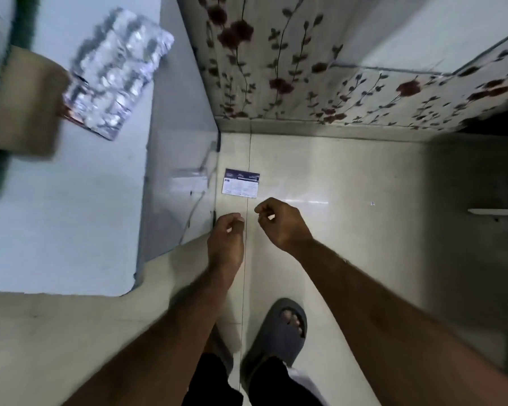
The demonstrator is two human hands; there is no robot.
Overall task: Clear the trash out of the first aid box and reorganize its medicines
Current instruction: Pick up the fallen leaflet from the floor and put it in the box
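On the floor [349, 171], a small printed card [240, 183] lies just beyond both hands. The left hand [226, 238] and right hand [282, 222] hover loosely curled, holding nothing. Foil blister strips [115, 74] sit on the white table [71, 215].

My feed is dim and flat — soft indoor light with a cool cast on the white table [65, 206]. A faint glare streak sits on the floor tiles [305, 202], and deep shadow fills the right edge. The foil blister packs [118, 74] at the table's far corner are smeared by motion blur — wide-angle bending warps the edges.
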